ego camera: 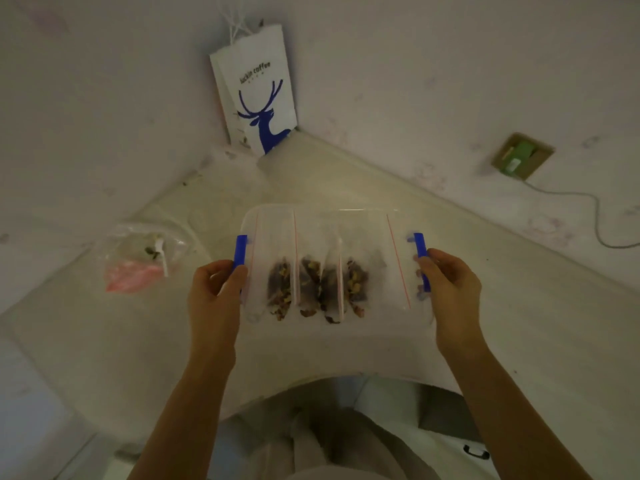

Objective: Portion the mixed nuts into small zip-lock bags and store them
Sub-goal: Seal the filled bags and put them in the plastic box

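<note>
Tabletop (346,174): two hands (214,292) (450,285) grip one box (325,211), four nut bags (282,289).

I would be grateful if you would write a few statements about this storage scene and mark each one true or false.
1. The left hand and the right hand each grip a blue clip of the clear plastic box. True.
2. The small zip-lock bags of mixed nuts lie outside the box. False: they are inside it, side by side.
3. A white paper bag with a blue deer print stands in the corner by the walls. True.
4. The loose clear plastic bag with the white plastic spoon lies to the right of the box. False: it lies to its left.
</note>
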